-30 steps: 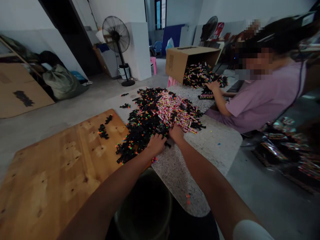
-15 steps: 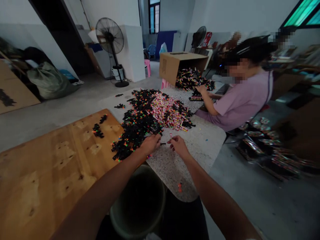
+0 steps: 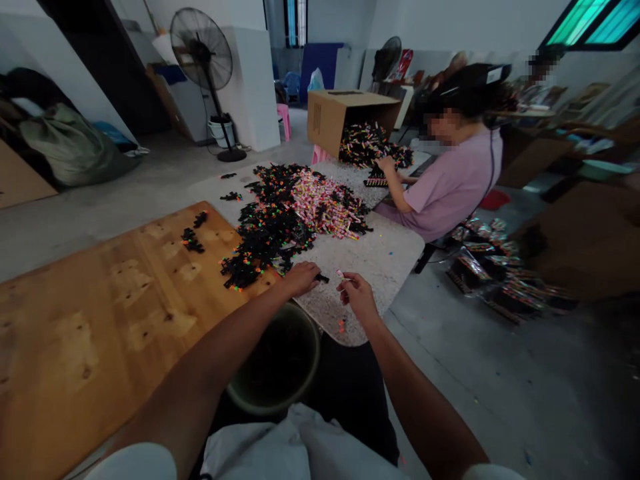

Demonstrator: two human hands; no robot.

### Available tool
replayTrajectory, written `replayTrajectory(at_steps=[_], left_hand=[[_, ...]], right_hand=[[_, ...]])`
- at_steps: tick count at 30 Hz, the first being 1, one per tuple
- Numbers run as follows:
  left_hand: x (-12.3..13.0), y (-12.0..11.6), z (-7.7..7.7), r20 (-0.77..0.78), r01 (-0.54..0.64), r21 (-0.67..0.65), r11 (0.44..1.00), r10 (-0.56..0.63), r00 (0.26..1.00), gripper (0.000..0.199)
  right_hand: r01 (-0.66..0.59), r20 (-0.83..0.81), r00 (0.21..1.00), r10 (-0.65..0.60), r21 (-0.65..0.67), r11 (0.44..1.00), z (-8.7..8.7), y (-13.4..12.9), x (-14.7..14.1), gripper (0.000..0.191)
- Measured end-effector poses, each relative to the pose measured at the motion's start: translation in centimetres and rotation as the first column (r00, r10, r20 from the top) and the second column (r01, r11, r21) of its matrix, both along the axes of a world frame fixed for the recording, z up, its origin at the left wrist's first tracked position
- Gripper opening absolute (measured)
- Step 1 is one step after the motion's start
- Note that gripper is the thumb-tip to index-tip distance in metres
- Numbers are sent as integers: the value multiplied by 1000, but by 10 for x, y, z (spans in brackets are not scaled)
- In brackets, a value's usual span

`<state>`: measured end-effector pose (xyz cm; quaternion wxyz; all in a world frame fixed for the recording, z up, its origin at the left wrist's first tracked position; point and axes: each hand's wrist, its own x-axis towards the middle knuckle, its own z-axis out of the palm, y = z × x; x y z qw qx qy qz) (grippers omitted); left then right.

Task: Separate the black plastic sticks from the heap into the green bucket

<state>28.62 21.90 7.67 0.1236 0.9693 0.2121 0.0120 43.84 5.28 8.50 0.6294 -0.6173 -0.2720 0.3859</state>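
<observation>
My left hand is closed on a small black plastic piece whose end sticks out past the fingertips. My right hand pinches a small pink-and-white tube between thumb and forefinger, a short gap from the black piece. Both hands are low over the speckled grey tabletop. Just beyond them is a heap of black plastic pieces with orange and green tips, which look like tiny toy guns. Pink-and-white tubes lie heaped against its right side. A small orange piece rests near the table's front corner.
A dark round bucket stands below my forearms. To the left stretches a wooden tabletop with a few black pieces. Across the table, a person in a pink shirt handles pieces beside a tipped cardboard box. Packed bags lie on the floor.
The view has tilted downward and shifted, so more of my lap shows. Both hands have drawn back from the heap toward me, still holding the black piece and the tube.
</observation>
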Motion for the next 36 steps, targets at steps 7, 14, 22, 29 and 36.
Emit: replayTrajectory(at_steps=[7,14,22,29,36], left_hand=[[20,-9,9,-30,-63,-56,996,61,998,39],[34,8,16,-33,-146,-174,974,143,989,34],[31,18,17,-19,-303,-316,899,313,949,25],[24,11,26,103,-370,-354,859,429,898,25],[14,-17,68,263,-209,-542,814,401,878,26]], right_hand=[[58,-35,998,-58,4,998,8,-23,-10,37],[35,-43,998,-35,11,999,2,-43,-15,34],[-29,9,1000,29,-50,998,-5,-51,-22,29],[-86,-38,996,83,-94,992,6,-41,-41,32],[13,-6,1000,-13,107,994,38,-38,-21,31]])
